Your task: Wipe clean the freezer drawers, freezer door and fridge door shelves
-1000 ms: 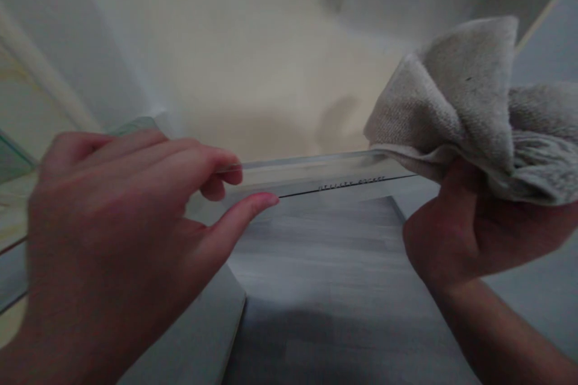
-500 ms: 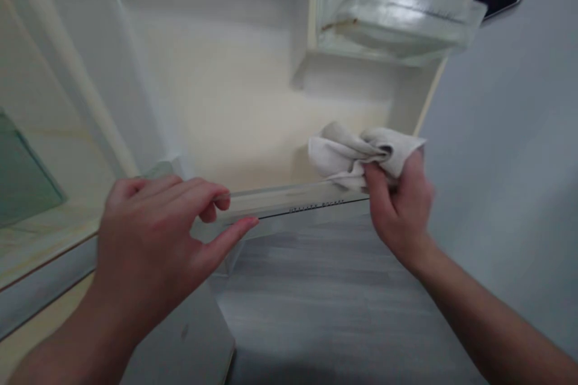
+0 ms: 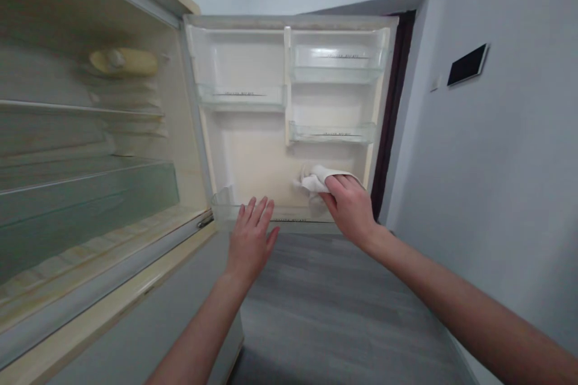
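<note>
A white cloth [image 3: 318, 179] is bunched in my right hand [image 3: 352, 207], just above the right part of the lowest clear door bin [image 3: 289, 221]. The cloth is slightly blurred. My left hand [image 3: 253, 237] has its fingers spread in front of that bin's left part; whether it touches the bin I cannot tell. Behind both hands stands the open fridge door [image 3: 253, 159], its cream inner panel facing me.
Higher on the door are more clear bins [image 3: 334, 132]. At left is the fridge compartment with a glass shelf [image 3: 81, 109], a greenish drawer [image 3: 90, 210] and a yellowish lamp cover [image 3: 124, 62]. A dark panel [image 3: 468, 65] hangs on the right wall above a grey floor [image 3: 325, 295].
My view has drawn back and risen, showing the whole door and the compartment. My left hand's fingers have straightened from their curl at the bin's rim. The cloth stays in my right hand.
</note>
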Action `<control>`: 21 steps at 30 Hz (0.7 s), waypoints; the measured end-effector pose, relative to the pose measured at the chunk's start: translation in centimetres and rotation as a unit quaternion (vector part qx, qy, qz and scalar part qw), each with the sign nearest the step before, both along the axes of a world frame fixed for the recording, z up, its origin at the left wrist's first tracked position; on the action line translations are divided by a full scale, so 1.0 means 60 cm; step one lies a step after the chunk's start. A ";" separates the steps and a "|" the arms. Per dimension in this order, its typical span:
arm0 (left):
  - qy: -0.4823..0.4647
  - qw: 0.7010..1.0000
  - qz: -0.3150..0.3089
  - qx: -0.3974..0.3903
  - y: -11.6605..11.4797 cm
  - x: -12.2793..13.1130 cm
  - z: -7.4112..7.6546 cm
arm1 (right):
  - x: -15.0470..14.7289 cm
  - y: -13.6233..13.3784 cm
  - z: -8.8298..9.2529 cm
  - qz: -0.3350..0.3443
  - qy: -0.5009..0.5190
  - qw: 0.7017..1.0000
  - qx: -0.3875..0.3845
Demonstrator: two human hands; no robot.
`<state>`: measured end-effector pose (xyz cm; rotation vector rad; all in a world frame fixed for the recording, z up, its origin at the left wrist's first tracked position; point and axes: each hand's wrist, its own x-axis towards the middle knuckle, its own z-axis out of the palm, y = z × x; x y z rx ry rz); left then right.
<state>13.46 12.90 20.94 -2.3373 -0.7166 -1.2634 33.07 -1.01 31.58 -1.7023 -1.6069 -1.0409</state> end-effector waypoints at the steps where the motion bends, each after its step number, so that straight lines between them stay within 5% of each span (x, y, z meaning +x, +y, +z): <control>1: 0.012 0.999 0.009 -0.033 -0.005 0.000 0.002 | -0.014 0.000 0.015 0.030 -0.029 0.999 0.017; 5: 0.039 0.992 0.030 -0.119 -0.021 -0.001 0.025 | -0.100 0.066 0.089 0.109 -0.118 0.987 0.019; 12: 0.052 0.990 0.030 -0.129 -0.031 0.005 0.042 | -0.192 0.300 0.184 0.016 -0.148 0.983 -0.102; 17: 0.037 0.990 0.023 -0.131 -0.034 0.005 0.040 | -0.198 0.360 0.205 0.041 -0.161 0.981 -0.100; 21: 0.020 0.992 0.023 -0.126 -0.032 0.003 0.033 | -0.197 0.353 0.168 0.060 -0.197 0.952 -0.228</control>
